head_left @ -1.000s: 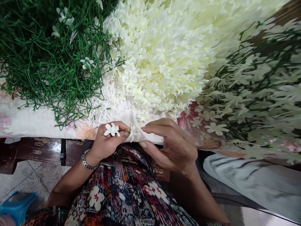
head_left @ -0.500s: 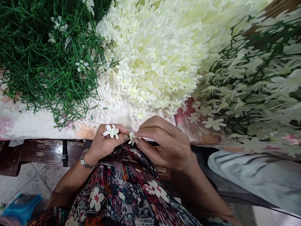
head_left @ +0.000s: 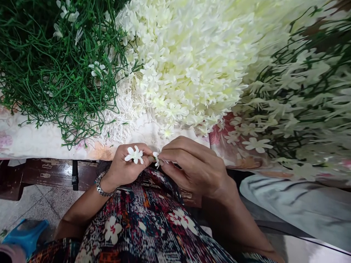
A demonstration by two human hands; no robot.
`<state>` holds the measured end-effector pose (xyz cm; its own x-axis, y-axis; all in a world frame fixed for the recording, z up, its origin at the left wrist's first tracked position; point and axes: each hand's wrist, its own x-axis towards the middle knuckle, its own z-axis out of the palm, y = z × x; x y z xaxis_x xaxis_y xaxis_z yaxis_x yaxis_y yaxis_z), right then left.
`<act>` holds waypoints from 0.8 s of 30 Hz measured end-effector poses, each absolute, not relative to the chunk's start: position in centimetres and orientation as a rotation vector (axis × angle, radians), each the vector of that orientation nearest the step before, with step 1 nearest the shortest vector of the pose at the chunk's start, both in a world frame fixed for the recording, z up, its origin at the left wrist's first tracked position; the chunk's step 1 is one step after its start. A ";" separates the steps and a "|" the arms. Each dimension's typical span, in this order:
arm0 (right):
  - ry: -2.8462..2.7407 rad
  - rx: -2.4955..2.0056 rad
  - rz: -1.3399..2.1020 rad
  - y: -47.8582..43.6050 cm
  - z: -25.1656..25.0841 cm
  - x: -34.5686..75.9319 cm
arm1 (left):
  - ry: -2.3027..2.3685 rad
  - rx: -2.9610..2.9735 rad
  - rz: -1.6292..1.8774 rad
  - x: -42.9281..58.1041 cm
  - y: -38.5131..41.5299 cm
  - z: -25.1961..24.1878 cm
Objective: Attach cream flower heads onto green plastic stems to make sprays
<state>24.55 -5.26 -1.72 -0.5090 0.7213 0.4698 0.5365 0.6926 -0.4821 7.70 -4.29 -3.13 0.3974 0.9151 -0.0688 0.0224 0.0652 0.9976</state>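
Observation:
My left hand [head_left: 131, 164] is closed in a pinch on a stem, most of which its fingers hide. One white artificial flower [head_left: 134, 155] rests over the back of that hand, near the thumb. A second, smaller white flower [head_left: 156, 159] sits between both sets of fingertips, seen edge-on. My right hand [head_left: 194, 166] pinches this small flower with thumb and forefinger from the right side. Both hands are just in front of the table edge, above my lap. Beyond them lies a big heap of loose white petal heads [head_left: 189, 73].
Green plastic stems [head_left: 63, 80] are piled at the left. White thread-like stamens [head_left: 120, 120] lie between the piles. Flowers on stems [head_left: 296, 109] fill the right. A floral cloth [head_left: 41, 140] covers the table. A blue plastic object [head_left: 26, 235] stands on the floor, lower left.
The view has shifted slightly, so the heaps appear a little further right. My hands have stayed together, with the small flower still pinched between the fingertips.

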 end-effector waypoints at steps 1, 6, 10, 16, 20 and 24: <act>-2.236 -0.963 0.367 -5.3 -1.8 24.5 | 0.949 1.337 0.871 7.7 -4.4 -3.2; -2.234 -0.971 0.387 -5.4 -2.4 24.2 | 0.965 1.356 0.915 7.9 -4.5 -3.6; -2.223 -0.962 0.418 -5.3 -2.8 24.0 | 0.969 1.339 0.925 7.9 -4.5 -3.6; -2.066 -1.019 0.593 -5.1 -1.4 25.0 | 0.903 1.105 0.901 7.4 -4.5 -4.2; -2.118 -1.028 0.551 -5.2 -0.9 24.9 | 0.833 0.949 0.868 7.7 -4.8 -4.4; -2.121 -0.965 0.480 -5.4 -0.7 24.6 | 0.751 0.919 0.804 8.3 -4.8 -3.7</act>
